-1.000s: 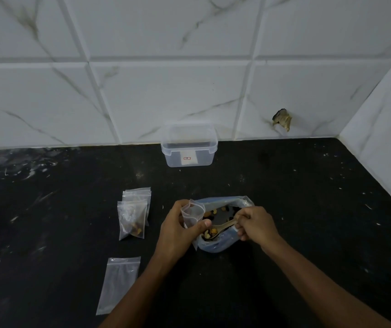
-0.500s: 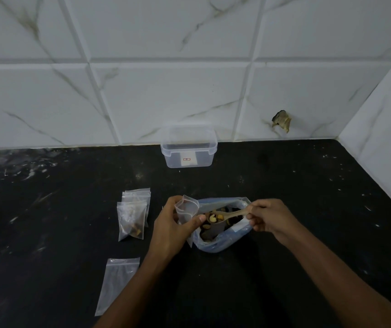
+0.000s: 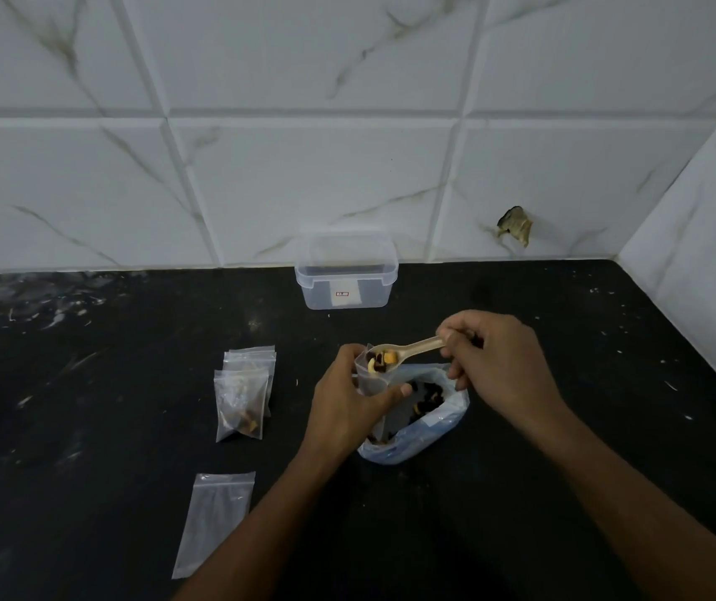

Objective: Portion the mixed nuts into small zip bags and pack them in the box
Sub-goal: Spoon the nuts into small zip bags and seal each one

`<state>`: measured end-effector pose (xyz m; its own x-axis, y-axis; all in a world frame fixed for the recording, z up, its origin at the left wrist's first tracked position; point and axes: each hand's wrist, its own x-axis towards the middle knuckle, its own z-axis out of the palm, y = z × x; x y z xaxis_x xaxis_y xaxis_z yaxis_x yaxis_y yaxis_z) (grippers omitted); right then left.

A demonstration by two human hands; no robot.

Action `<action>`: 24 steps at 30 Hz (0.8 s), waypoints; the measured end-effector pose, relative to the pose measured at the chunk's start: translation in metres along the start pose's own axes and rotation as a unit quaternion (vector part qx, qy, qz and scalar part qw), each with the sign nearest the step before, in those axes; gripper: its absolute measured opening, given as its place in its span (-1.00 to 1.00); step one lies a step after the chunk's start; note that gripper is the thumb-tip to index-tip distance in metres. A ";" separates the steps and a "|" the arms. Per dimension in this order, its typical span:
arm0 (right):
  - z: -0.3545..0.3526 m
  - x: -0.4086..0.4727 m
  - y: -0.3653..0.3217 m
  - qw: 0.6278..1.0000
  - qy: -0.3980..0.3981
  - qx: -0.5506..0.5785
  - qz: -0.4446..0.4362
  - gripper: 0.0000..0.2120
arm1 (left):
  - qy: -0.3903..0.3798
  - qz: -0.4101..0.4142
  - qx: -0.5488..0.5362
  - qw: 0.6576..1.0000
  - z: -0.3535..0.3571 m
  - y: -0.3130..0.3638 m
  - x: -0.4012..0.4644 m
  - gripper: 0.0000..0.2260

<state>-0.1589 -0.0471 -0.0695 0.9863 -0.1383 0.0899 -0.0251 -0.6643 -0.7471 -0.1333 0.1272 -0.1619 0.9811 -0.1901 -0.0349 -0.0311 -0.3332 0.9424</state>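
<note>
Nuts [image 3: 381,361] are held in one spoon [image 3: 408,350] pinched by the right hand [image 3: 495,366] over one small bag [image 3: 371,379] gripped by the left hand [image 3: 347,405]; filled bags [image 3: 243,392] overlap, count unclear.

Loaded spoon [image 3: 395,357] up (bag mouth [image 3: 369,362])

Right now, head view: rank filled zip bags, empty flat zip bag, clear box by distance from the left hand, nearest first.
From the left hand:
1. Filled zip bags, just to its left.
2. Empty flat zip bag, lower left, near the counter's front.
3. Clear box, at the back, against the tiled wall.
</note>
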 end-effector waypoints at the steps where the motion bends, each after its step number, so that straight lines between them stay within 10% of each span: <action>1: 0.004 -0.004 -0.001 0.997 0.013 -0.037 -0.061 -0.88 | 0.001 -0.003 -0.001 1.000 0.001 0.001 0.001 -0.56; 5: 0.018 -0.019 0.003 0.934 0.020 -0.207 -0.290 -0.78 | 0.003 -0.007 -0.017 1.000 0.003 0.001 0.003 -0.58; 10: 0.018 -0.024 0.008 0.904 0.021 -0.255 -0.341 -0.80 | 0.007 -0.006 -0.022 1.000 0.003 0.000 0.002 -0.58; 16: -0.005 -0.018 0.013 0.986 0.135 -0.038 -0.092 -0.89 | 0.015 -0.020 -0.033 0.999 -0.013 -0.001 -0.006 -0.62; 24: 0.036 -0.012 0.080 0.990 0.021 -0.138 0.029 -0.88 | -0.011 -0.059 -0.026 0.998 -0.026 -0.011 -0.020 -0.63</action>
<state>-0.1671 -0.0719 -0.1543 0.9743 -0.2090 0.0840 -0.1307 -0.8284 -0.5447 -0.1478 0.1584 -0.1632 0.9730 -0.1722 -0.1536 0.0953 -0.3063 0.9471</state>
